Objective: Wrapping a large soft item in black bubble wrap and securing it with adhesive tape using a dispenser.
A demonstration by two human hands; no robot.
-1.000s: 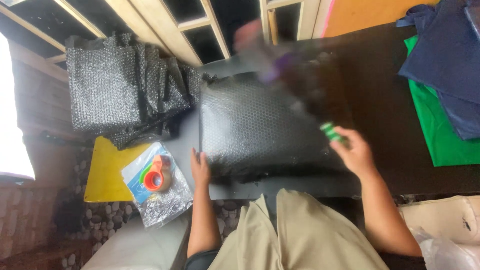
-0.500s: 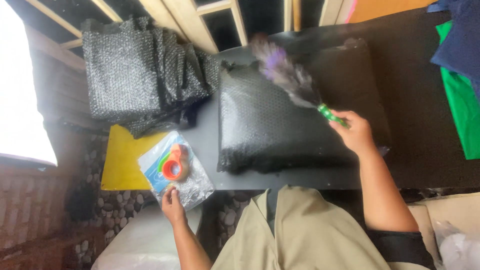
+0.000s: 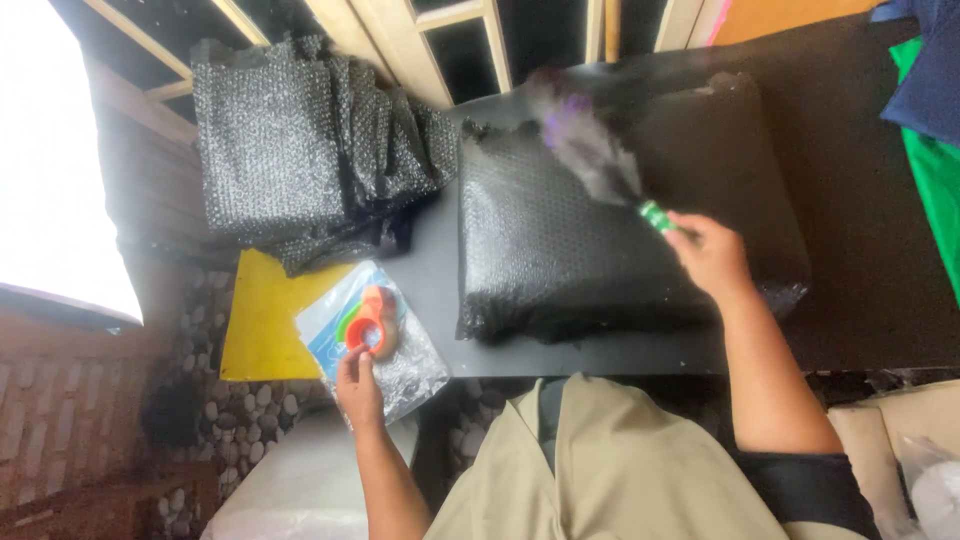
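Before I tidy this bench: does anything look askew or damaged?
The stack of black bubble wrap slumps unevenly, sheets sliding off toward the yellow board. The wrapped package's top edge looks ragged. Nothing looks spilled.

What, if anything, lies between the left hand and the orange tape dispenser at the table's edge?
Nothing visible. The left hand is already at the orange tape dispenser, fingertips on its lower edge, atop the clear plastic bag. The right hand holds a feather duster over the black bubble-wrapped package.

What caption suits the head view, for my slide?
Right hand sweeps a feather duster over a black bubble-wrapped parcel; left hand touches an orange tape dispenser.
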